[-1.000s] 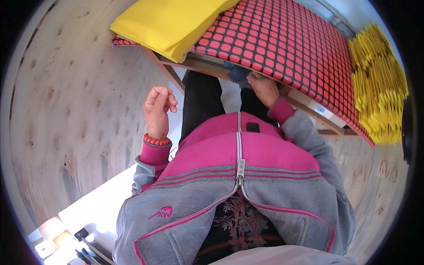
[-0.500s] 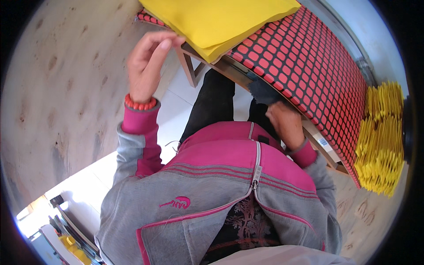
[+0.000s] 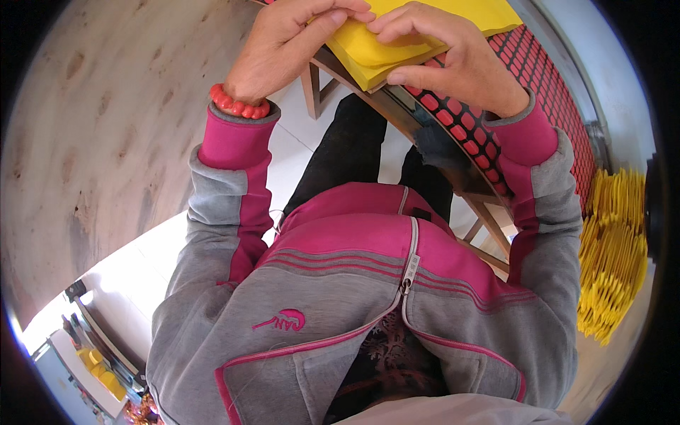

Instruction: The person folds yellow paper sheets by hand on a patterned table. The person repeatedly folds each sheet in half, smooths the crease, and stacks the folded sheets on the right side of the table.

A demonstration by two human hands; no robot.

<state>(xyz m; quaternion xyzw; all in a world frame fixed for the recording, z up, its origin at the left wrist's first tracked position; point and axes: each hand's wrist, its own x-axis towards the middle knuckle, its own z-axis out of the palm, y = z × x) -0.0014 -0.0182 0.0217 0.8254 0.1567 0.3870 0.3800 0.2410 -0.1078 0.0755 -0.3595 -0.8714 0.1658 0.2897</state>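
Observation:
A stack of yellow sheets (image 3: 365,57) lies at the top of the head view, its near corner over the table edge. My left hand (image 3: 287,46), with an orange-red bead bracelet at its wrist, is closed at the left edge of the stack. Its thumb and fingers pinch the top yellow sheet, which bulges up between my hands. My right hand (image 3: 460,57) is over the right side of the sheets, fingertips near those of my left. Its thumb is spread apart from the fingers, near the front corner. The far part of the stack is out of the picture.
A red cloth with a black grid (image 3: 467,134) covers the table. Bundles of folded yellow pieces (image 3: 613,255) stand at the right. A pale wooden board (image 3: 106,142) fills the left. Yellow items (image 3: 103,372) sit on a rack at lower left.
My right hand has risen from below the table edge onto the yellow sheets. My left hand has moved up and right, from beside the stack onto the edge of the top sheet.

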